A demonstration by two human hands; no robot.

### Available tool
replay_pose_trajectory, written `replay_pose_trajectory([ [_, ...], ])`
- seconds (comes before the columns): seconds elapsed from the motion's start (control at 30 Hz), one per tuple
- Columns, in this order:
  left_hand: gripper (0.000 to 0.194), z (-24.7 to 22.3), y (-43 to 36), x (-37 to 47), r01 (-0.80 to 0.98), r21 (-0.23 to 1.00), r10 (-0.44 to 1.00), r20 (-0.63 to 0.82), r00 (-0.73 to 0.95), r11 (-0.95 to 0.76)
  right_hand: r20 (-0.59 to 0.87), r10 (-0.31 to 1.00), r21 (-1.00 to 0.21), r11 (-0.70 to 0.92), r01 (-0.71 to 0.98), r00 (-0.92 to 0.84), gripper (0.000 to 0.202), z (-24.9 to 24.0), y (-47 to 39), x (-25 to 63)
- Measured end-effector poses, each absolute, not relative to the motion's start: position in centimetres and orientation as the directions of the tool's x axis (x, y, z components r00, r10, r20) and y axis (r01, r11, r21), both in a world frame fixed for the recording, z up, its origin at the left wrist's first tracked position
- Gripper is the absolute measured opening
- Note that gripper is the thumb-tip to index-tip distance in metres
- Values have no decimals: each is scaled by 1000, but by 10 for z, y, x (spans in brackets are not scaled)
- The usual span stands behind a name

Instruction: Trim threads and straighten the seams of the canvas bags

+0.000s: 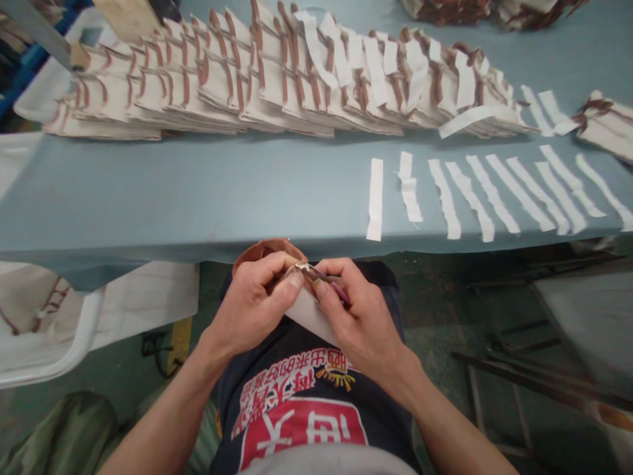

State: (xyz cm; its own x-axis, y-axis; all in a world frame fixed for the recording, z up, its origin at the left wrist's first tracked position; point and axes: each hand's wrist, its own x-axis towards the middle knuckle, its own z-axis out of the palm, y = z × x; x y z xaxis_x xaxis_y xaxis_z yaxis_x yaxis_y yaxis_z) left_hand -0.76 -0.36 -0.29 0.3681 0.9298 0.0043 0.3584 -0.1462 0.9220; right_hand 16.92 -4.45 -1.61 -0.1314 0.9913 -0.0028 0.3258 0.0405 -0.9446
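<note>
Just off the table's front edge, above my lap, both hands meet over a cream cloth piece with brown trim (312,313). My left hand (260,297) is closed, pinching the trimmed edge between thumb and forefinger, and a brown band loops up behind its knuckles. My right hand (359,310) is closed around small purple-handled snips (340,290). Their dark tip points left and meets the cloth at the left thumb. Whether the blades are apart is too small to tell. The cloth's white lower part hangs between the hands, partly hidden by the right one.
On the blue-covered table (198,191), a long row of stacked cream cloth pieces (277,86) with brown trim spans the back. Several white strips (376,198) lie at front right. A white plastic tub (89,336) stands low left; a metal frame (524,376) is low right.
</note>
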Motion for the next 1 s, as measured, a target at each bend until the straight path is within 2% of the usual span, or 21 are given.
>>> replay_pose_trajectory([
  [0.13, 33, 2, 0, -13, 328, 934, 918, 1, 396, -142, 48, 981, -893, 126, 432, -187, 16, -11, -39, 174],
  [0.23, 40, -3, 2, -15, 269, 962, 934, -63, 353, -36, 86, 967, -855, 195, 481, -239, 17, -5, -35, 175],
  [0.37, 39, -15, -2, -16, 133, 986, 946, -136, 296, 100, 95, 960, -815, 226, 534, -262, 19, 2, -34, 175],
  [0.53, 39, -26, -9, -17, 68, 975, 932, -224, 286, 213, 81, 961, -793, 223, 566, -265, 18, 9, -35, 176],
  [0.8, 38, -17, -10, -15, 132, 982, 938, -172, 300, 138, -6, 958, -742, 188, 643, -287, 15, 22, -34, 176],
  [0.93, 36, -10, -9, -12, 204, 979, 954, -85, 286, 26, -55, 956, -766, 145, 626, -289, 15, 23, -31, 176],
  [1.0, 36, -10, -9, -11, 211, 977, 959, -81, 273, 23, -46, 959, -788, 138, 601, -281, 14, 22, -31, 175],
])
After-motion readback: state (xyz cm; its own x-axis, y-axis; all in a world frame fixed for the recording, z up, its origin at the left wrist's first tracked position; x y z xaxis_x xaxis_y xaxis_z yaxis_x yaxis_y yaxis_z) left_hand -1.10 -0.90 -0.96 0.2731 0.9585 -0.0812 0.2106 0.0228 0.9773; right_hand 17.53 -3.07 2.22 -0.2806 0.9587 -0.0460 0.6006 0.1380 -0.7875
